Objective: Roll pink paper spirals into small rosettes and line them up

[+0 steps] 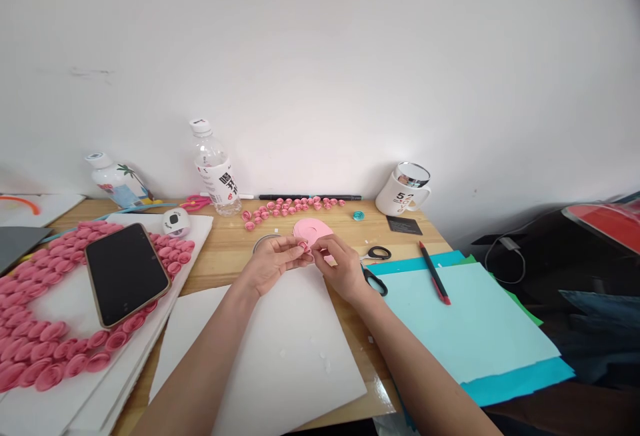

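Left hand and right hand meet above the top edge of a blank white rectangular sheet, forearms converging from the bottom edge, where both are cut off. The left thumb and fingers are closed on a small rolled pink paper piece, palm turned inward. The right hand is bent at the knuckles, its thumb and index fingertips drawn together beside the roll; whether they grip its paper cannot be told.

Behind the fingers lies a flat round pink paper disc, its lower part covered. A round metal-rimmed object is mostly hidden by the left hand. Black-handled scissors are partly hidden by the right.

Containers: a clear plastic bottle, white-capped, contents hard to make out; a white handled mug with a mirrored lid, contents hidden; a white-capped bottle with a palm-tree print, contents not visible.
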Demonstrator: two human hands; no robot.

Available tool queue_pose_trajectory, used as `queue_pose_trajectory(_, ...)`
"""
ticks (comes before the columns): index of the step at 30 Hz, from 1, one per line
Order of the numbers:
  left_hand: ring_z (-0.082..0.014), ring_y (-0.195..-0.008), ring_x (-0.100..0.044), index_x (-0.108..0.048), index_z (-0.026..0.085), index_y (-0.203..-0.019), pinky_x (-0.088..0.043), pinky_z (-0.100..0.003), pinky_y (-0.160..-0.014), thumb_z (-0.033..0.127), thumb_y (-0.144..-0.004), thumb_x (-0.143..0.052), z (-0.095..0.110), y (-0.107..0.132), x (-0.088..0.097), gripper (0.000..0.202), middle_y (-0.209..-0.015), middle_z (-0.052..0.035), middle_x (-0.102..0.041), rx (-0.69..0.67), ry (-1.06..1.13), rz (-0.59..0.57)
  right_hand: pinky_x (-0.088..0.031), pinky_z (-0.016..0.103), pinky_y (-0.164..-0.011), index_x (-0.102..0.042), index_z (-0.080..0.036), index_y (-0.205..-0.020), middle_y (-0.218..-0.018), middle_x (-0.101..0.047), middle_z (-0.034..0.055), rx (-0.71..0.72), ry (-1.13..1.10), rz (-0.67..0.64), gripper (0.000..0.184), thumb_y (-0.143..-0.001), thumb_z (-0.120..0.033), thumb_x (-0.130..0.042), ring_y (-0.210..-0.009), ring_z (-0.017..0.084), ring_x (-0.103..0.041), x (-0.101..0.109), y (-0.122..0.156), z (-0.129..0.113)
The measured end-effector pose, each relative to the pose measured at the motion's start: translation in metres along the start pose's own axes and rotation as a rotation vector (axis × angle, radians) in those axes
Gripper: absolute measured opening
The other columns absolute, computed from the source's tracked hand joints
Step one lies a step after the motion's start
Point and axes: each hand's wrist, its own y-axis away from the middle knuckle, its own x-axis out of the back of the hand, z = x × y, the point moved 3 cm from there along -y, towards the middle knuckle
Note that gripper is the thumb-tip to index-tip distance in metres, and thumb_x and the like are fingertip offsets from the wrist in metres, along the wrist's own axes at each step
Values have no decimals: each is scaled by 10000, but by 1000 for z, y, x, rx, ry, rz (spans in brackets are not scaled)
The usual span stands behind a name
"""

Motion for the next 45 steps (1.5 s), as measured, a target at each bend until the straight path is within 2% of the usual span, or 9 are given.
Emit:
queue_pose_trajectory(4, -152, -769, -608, -669, 112, -809, -451, -351, -821, 234, -662, -705, 0, 0, -1, 195, -813, -73, -660, -3, -6, -32, -506, 261, -602, -566, -213, -820, -777, -593, 43, 14, 12, 1, 124, -796, -158, -458, -668, 133, -569, 0, 0, -1)
queue_pose_trajectory(21, -156, -730, -606, -687, 104, -761, -460, -357, -799, 232, -610, -736, 1, 1, -5, 204, -751, -71, -668, -16, -65, 13, -518, 257, -598, -573, -211, -793, -772, -592, 44, -24, -35, 19, 118, -802, -175, -461, -652, 126, -567, 1, 0, -2)
queue_pose_trajectory(25, -156, -706, -611, -689, 103, -776, -462, -370, -799, 247, -610, -734, 1, 1, -5, 225, -750, -74, -674, -25, -120, 22, -514, 261, -583, -589, -219, -780, -765, -604, 44, -72, -41, 24, 130, -810, -204, -463, -658, 135, -571, 0, -1, -3)
queue_pose_trajectory(30, -150, -690, -615, -686, 106, -801, -466, -378, -812, 255, -627, -720, 0, 1, -3, 231, -753, -71, -680, -43, -164, 25, -527, 261, -592, -578, -215, -913, -751, -621, 23, -197, -171, 65, 138, -788, -237, -524, -621, 125, -591, 0, 0, 0)
queue_pose_trajectory(34, -151, -692, -618, -680, 103, -789, -482, -370, -810, 273, -620, -722, 0, 1, -3, 244, -745, -70, -680, -43, -193, 48, -522, 259, -568, -616, -201, -764, -724, -619, 32, -219, -195, 58, 85, -779, -253, -551, -620, 130, -580, 1, -1, 0)
queue_pose_trajectory(38, -160, -704, -627, -674, 103, -784, -502, -374, -800, 300, -596, -730, 0, 3, -6, 278, -754, -60, -675, -65, -227, 126, -536, 257, -592, -664, -215, -832, -807, -616, 50, -182, -231, 46, 141, -791, -243, -532, -694, 136, -590, -2, -2, -2)
queue_pose_trajectory(41, -179, -739, -634, -674, 104, -782, -516, -378, -786, 305, -591, -726, -1, 3, -8, 282, -791, -63, -676, -109, -240, 191, -547, 269, -618, -678, -218, -837, -834, -617, 52, -247, -299, 34, 141, -766, -259, -563, -693, 136, -603, -6, -1, -1)
queue_pose_trajectory(45, -171, -671, -633, -680, 113, -821, -534, -375, -733, 303, -622, -695, -5, 1, -10, 276, -727, -52, -684, -155, -289, 230, -551, 300, -640, -672, -190, -818, -817, -663, 59, -459, -455, 20, 157, -730, -299, -599, -674, 159, -636, -11, 2, 6)
